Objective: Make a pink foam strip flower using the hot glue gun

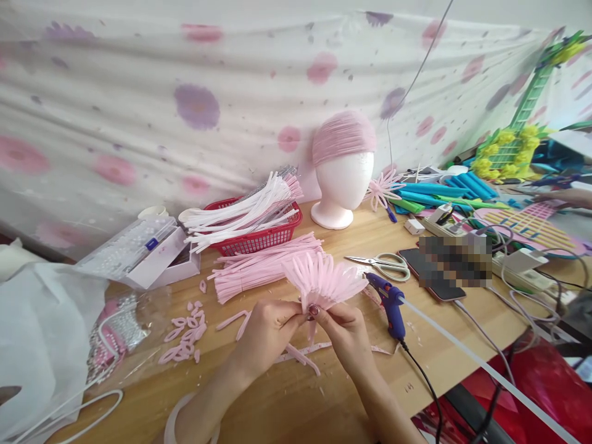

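Note:
Both hands meet at the base of a pink pipe-cleaner fan [319, 277], whose loops spread upward and outward. My left hand [272, 327] pinches its base from the left. On the right side, my right hand [345, 330] grips the same base, the thumbs close together. Beneath the hands lie loose pink pipe cleaners [303, 359] and a measuring tape [319, 347]. To the left, several small pink pipe-cleaner loops [185, 336] are scattered on the table. A blue glue gun [391, 305] with a long glue stick rests just right of my right hand.
Behind the hands are a pink pipe-cleaner bundle [250, 274], a red basket [259, 240] of white pipe cleaners and a foam head [345, 179] in a pink wrap. Scissors [383, 265], a phone [430, 271] and power strips [522, 271] lie right. Another person's hand [559, 197] shows far right.

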`<state>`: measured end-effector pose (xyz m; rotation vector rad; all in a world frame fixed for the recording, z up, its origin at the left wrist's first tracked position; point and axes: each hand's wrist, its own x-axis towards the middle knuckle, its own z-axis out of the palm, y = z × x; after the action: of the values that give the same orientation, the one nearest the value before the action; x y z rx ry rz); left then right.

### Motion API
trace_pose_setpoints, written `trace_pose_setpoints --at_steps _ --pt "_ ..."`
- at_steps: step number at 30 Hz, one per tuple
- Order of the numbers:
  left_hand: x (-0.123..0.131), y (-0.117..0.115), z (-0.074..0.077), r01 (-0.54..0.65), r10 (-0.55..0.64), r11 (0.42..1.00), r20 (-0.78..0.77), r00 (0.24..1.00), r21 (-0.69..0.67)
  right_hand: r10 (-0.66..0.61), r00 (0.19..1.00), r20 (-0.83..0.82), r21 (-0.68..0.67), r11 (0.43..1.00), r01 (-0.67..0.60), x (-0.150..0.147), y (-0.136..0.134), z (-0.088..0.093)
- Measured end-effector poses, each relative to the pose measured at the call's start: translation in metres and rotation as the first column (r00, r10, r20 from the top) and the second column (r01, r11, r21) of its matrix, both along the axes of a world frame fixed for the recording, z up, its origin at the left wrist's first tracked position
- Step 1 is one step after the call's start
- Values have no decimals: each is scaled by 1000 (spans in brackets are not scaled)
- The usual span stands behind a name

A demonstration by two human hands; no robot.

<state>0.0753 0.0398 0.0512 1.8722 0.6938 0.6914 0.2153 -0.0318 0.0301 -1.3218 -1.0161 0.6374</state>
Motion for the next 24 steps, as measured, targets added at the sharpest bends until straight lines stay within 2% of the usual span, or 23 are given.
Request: trace_pose_setpoints --at_steps 5,7,9,12,15,18,21,24 --pt "2 -1 3 39 -40 998 -14 999 -41 -20 1000 -20 15 1000 21 2 -2 -4" --pt "1 -1 9 83 -85 996 -63 994 -29 -35 998 -43 39 999 37 4 -4 -5" --pt "-4 2 19 79 -81 997 -112 990 -21 -51 997 -62 60 997 54 6 -6 -6" --pt "-16 7 39 -86 80 994 -75 994 -73 -69 995 -68 91 993 75 7 -11 -3" --pt "-24 12 57 -189 208 973 137 969 -135 -44 998 -46 133 990 50 6 -16 2" --pt "-23 15 68 -187 201 979 233 951 -81 13 1000 -2 152 988 -13 6 -19 5" --pt "-19 15 70 -143 138 990 198 971 8 87 996 23 157 984 -89 6 -20 5" --pt "-19 13 67 -98 95 995 157 983 11 132 991 32 169 976 -136 5 -21 2"
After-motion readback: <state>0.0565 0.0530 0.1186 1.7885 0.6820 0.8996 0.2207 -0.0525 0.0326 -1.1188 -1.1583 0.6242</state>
